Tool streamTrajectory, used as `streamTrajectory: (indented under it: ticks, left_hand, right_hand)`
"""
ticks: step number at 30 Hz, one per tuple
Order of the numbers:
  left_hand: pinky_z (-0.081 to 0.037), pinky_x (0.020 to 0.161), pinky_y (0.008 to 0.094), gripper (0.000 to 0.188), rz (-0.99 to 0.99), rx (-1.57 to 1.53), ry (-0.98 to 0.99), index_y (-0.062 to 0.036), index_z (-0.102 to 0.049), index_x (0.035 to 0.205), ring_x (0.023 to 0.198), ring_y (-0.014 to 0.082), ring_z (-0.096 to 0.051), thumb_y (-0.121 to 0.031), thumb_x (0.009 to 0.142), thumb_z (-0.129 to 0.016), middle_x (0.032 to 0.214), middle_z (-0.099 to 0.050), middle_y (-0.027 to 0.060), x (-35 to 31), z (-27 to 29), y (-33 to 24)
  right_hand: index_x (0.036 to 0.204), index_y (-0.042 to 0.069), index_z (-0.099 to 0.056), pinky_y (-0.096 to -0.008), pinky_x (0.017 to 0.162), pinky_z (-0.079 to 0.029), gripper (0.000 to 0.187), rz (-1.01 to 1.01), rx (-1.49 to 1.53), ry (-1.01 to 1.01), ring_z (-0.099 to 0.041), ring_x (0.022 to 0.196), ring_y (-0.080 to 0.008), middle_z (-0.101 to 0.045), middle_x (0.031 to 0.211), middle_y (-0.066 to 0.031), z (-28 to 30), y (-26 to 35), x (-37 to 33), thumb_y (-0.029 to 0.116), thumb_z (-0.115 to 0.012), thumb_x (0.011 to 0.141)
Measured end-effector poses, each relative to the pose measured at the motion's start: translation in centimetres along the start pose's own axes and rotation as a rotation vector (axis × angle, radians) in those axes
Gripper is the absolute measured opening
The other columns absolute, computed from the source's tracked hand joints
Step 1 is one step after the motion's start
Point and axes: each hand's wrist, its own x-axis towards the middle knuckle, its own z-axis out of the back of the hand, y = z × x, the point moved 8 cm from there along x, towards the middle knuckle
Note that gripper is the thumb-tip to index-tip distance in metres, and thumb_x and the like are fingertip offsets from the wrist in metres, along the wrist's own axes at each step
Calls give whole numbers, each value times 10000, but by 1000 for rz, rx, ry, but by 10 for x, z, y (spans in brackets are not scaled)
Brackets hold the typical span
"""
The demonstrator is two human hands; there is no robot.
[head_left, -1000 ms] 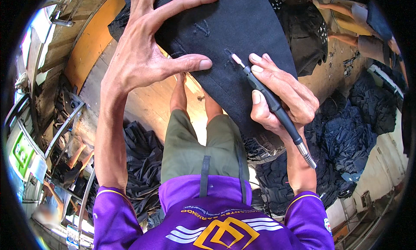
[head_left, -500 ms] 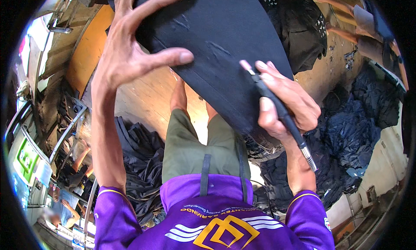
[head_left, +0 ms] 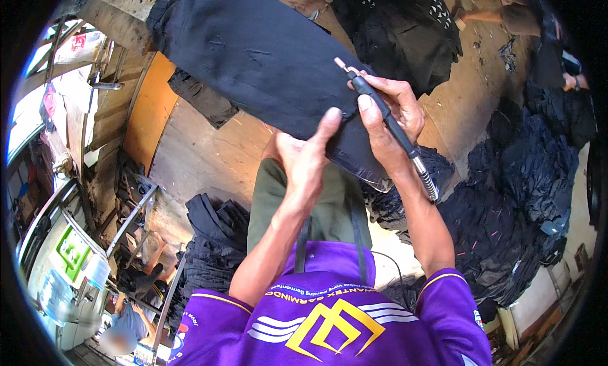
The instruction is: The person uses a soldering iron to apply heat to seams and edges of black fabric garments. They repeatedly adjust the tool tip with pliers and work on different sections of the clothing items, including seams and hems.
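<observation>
A black garment piece (head_left: 253, 62), probably a trouser leg, is drawn smooth over a long flat form in front of me. Two small scuffs or creases show on its upper face. My left hand (head_left: 305, 158) grips the cloth at the near edge, thumb on top and fingers hidden underneath. In my right hand (head_left: 396, 115) is a rotary grinder handpiece (head_left: 387, 120), dark-bodied with a pink grinding tip and a metal spring at its tail. Its tip points up and away over the cloth; I cannot tell whether it touches.
Heaps of black garments lie at the right (head_left: 500, 207), the lower left (head_left: 215, 245) and the far side (head_left: 399, 36). The wooden floor (head_left: 202, 144) shows between them. Other people are at the left and upper right. A thin cable (head_left: 396, 264) hangs by my right side.
My left hand has come down from above the cloth and now grips its near edge. The cloth-covered form appears lower and further left. The grinder has shifted slightly up and left.
</observation>
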Motion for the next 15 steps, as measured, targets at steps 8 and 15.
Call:
streamTrajectory:
  ticks: [8,15]
  left_hand:
    - [-574,909,320,665,-120,509,102,43,-574,1386,1027,188,-713,-181,877,-938,1200,-724,116,3,28,-17]
    - [-532,1073,343,568,-87,239,175,76,-578,1390,1172,202,-693,-73,929,-875,1283,-726,124,-4,46,-5]
  right_hand:
    - [1154,-50,-717,-421,1005,-622,282,194,-173,33,-797,1080,-317,-802,1117,-246,27,20,-32,6,-751,880]
    - [1099,-55,-734,-541,1026,-623,284,273,-275,194,-796,1082,-394,-795,1042,-245,24,24,-64,15,-766,826]
